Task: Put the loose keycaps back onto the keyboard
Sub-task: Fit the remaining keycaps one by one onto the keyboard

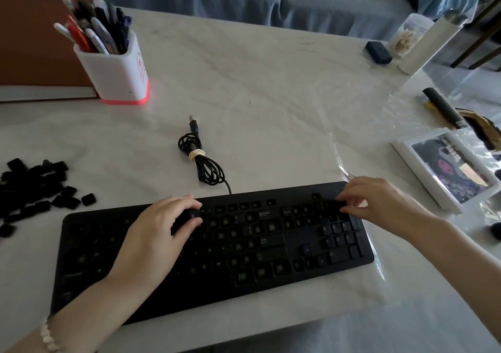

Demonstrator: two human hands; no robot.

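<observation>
A black keyboard [217, 257] lies across the near part of the white table, with many bare key sockets on its left half. A pile of loose black keycaps [35, 192] sits on the table to its left. My left hand [160, 233] hovers over the upper middle of the keyboard and pinches one black keycap [193, 213] between thumb and fingers. My right hand [379, 203] is at the keyboard's top right corner, its curled fingertips on a keycap [336, 204] above the number pad.
The keyboard's bundled black cable [202, 160] with its USB plug lies just behind it. A white pen holder [116, 65] stands at the back left beside a brown notebook [35, 48]. A framed picture [447, 168], jars and dark objects crowd the right side.
</observation>
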